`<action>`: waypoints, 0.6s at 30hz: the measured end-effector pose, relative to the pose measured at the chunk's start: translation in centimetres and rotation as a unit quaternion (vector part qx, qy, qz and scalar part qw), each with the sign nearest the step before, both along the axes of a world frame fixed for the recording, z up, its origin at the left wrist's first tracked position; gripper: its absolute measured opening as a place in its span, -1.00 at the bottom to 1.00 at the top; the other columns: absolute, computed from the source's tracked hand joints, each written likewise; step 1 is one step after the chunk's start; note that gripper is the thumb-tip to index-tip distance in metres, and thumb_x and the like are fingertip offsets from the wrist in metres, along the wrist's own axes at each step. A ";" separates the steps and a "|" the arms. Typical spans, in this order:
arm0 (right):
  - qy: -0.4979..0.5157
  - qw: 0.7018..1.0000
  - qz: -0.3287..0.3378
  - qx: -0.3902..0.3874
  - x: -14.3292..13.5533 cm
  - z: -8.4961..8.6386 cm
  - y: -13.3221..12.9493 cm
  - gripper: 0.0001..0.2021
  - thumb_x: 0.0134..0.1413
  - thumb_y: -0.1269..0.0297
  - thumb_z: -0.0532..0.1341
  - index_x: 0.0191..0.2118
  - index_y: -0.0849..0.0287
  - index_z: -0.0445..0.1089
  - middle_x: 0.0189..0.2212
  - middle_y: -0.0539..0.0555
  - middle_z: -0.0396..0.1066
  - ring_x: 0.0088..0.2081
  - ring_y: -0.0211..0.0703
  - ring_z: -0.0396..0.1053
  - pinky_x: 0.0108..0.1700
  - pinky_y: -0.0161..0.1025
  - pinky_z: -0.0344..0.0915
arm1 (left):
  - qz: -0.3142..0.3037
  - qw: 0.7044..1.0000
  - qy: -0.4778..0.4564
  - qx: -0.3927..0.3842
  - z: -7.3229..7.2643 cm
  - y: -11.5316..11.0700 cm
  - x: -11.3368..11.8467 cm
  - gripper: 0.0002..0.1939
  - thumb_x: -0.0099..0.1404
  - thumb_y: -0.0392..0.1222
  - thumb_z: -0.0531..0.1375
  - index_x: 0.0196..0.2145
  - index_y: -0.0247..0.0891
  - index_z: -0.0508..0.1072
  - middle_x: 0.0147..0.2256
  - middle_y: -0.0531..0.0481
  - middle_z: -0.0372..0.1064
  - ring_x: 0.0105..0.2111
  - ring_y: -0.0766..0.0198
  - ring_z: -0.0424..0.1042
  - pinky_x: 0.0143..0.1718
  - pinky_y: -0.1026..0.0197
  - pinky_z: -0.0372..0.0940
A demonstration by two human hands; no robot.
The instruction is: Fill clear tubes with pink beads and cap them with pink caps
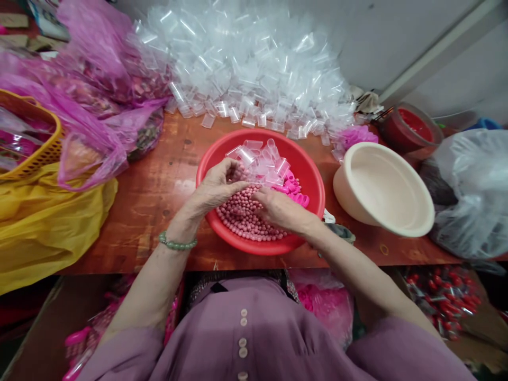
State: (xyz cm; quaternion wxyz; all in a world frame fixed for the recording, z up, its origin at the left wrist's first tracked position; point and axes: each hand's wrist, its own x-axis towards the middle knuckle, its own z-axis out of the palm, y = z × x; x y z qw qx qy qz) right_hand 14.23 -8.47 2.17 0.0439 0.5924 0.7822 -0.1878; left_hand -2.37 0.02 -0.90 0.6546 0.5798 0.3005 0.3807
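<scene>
A red basin [313, 174] stands on the wooden table in front of me. Inside it lie pink beads [242, 217], clear plastic pieces [254, 153] and bright pink parts [299, 198]. My left hand [220, 182], with a green bead bracelet at the wrist, is over the basin's left side, its fingers curled round some pink beads. Just right of it, my right hand [278, 209] is over the beads, fingers bent together and fingertips near the left thumb. Whatever the right fingertips hold is too small to make out.
Behind the basin rises a large heap of clear plastic pieces [254, 69]. A cream basin [381, 190] stands at right beside a clear bag [472, 196]. Purple bags [91, 121], a yellow basket [43, 148] and a yellow bag [51, 217] are at left.
</scene>
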 end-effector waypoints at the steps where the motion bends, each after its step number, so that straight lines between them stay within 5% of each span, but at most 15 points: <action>1: -0.006 1.000 -0.020 0.005 1.0 0.7 -0.2 -0.78 0.22 0.47 0.14 -0.06 0.29 0.45 -0.13 0.22 0.50 -0.15 -0.11 0.41 -0.10 -0.23 0.26 | -0.005 1.000 -0.002 -0.006 0.1 0.0 0.0 -0.59 -0.10 -0.22 0.42 -0.33 -0.28 0.32 -0.38 0.13 0.31 -0.37 0.41 0.30 -0.27 0.31 0.23; 4: -0.035 0.996 -0.087 0.009 4.0 1.9 -0.4 -0.80 0.22 0.46 0.15 -0.11 0.27 0.50 -0.17 0.20 0.53 -0.15 -0.09 0.44 -0.10 -0.24 0.26 | -0.025 0.999 -0.007 -0.020 0.2 0.0 -0.1 -0.59 -0.10 -0.19 0.45 -0.37 -0.28 0.33 -0.42 0.14 0.30 -0.41 0.42 0.29 -0.30 0.32 0.23; 7: -0.085 0.991 -0.100 0.008 5.8 1.4 -0.4 -0.79 0.22 0.40 0.18 -0.08 0.28 0.51 -0.13 0.22 0.54 -0.11 -0.04 0.45 -0.07 -0.24 0.26 | -0.069 0.997 0.009 -0.024 0.3 -0.1 -0.3 -0.61 -0.10 -0.19 0.48 -0.42 -0.30 0.35 -0.48 0.16 0.26 -0.45 0.43 0.27 -0.33 0.32 0.22; 12: -0.195 0.978 -0.071 0.015 5.3 -0.7 -0.7 -0.66 0.22 0.17 0.24 -0.02 0.32 0.49 -0.10 0.31 0.53 0.01 0.19 0.39 0.02 -0.09 0.26 | -0.124 0.990 -0.025 -0.056 0.8 -1.8 -0.1 -0.64 -0.11 -0.23 0.49 -0.47 -0.30 0.37 -0.51 0.16 0.24 -0.48 0.46 0.25 -0.36 0.32 0.27; 18: -0.221 0.972 -0.076 0.010 4.8 -0.8 -0.7 -0.59 0.25 0.12 0.20 0.09 0.31 0.41 0.01 0.37 0.47 0.12 0.27 0.33 0.01 -0.01 0.28 | -0.140 0.984 -0.054 -0.096 1.8 -4.7 1.0 -0.68 -0.06 -0.22 0.46 -0.41 -0.32 0.43 -0.51 0.16 0.26 -0.48 0.48 0.26 -0.39 0.36 0.28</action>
